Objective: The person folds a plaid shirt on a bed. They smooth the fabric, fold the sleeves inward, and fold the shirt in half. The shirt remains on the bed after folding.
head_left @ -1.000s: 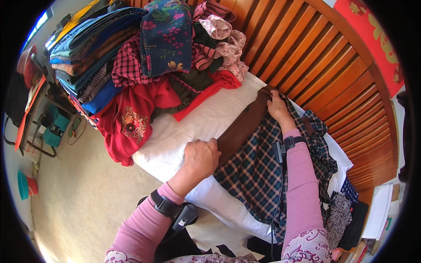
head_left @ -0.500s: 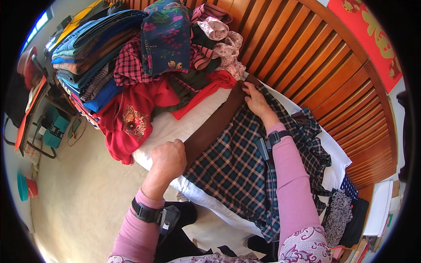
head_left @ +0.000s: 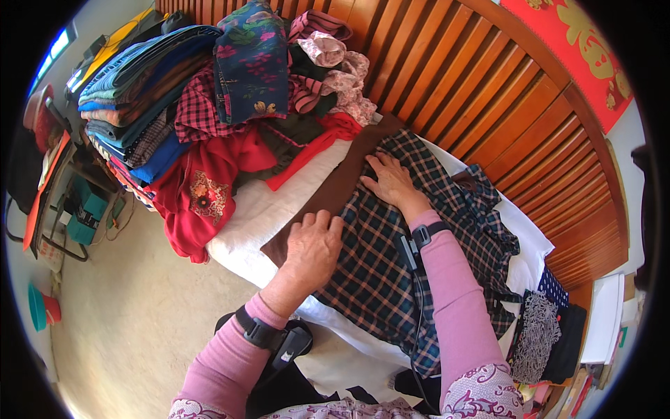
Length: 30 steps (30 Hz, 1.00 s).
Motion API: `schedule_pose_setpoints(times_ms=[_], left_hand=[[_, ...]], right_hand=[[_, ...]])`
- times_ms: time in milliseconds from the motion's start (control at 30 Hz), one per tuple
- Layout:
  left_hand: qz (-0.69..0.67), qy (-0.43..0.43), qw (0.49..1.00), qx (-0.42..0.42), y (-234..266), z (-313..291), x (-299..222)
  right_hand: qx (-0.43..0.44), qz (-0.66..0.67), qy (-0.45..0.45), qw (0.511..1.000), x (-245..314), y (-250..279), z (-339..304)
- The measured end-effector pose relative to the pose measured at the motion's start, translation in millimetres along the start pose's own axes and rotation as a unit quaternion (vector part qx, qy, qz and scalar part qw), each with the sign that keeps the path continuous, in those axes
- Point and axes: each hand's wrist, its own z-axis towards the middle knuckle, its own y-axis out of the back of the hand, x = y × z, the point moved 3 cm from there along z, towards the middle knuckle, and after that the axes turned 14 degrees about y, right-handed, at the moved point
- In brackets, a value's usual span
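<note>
A dark green, tan and black plaid garment (head_left: pixel 377 244) with a wide brown band (head_left: pixel 335 187) is spread on a white-covered bed (head_left: pixel 241 234). My left hand (head_left: pixel 312 248) rests on the band's near end and the plaid beside it, fingers bent but a little apart, with no cloth visibly pinched. Farther up, my right hand (head_left: pixel 392 183) lies on the plaid close to the band with its fingers spread. Both wrists wear black straps carrying small devices. Part of the garment's far side is bunched toward the headboard.
A tall stack of folded clothes (head_left: pixel 132 105) stands at the far left of the bed. Beside it lie a floral dark blue folded cloth (head_left: pixel 251 66) and a red garment (head_left: pixel 188 192). The slatted wooden headboard (head_left: pixel 481 91) borders the right. Grey and black cloths (head_left: pixel 537 335) lie lower right.
My left hand has moved right and up, its fist loosened onto the cloth. My right hand has slid down from the band's far end onto the plaid and spread out.
</note>
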Motion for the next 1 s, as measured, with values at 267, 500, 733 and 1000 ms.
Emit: schedule_pose_setpoints(times_ms=[267, 500, 733, 1000], left_hand=[[0.063, 0.108, 0.991, -0.036, -10, 7, 10], [0.087, 0.024, 0.996, -0.015, -49, 9, -11], [0.133, 0.063, 0.989, 0.016, -74, 20, 8], [0.142, 0.064, 0.988, -0.007, -75, 18, 8]], right_hand=[[-0.168, 0.062, 0.127, 0.976, 19, 36, -118], [-0.141, 0.065, -0.043, 0.987, -49, 40, -287], [-0.137, -0.062, -0.33, 0.932, -125, 54, -432], [0.012, -0.097, -0.215, 0.972, -100, 44, -454]])
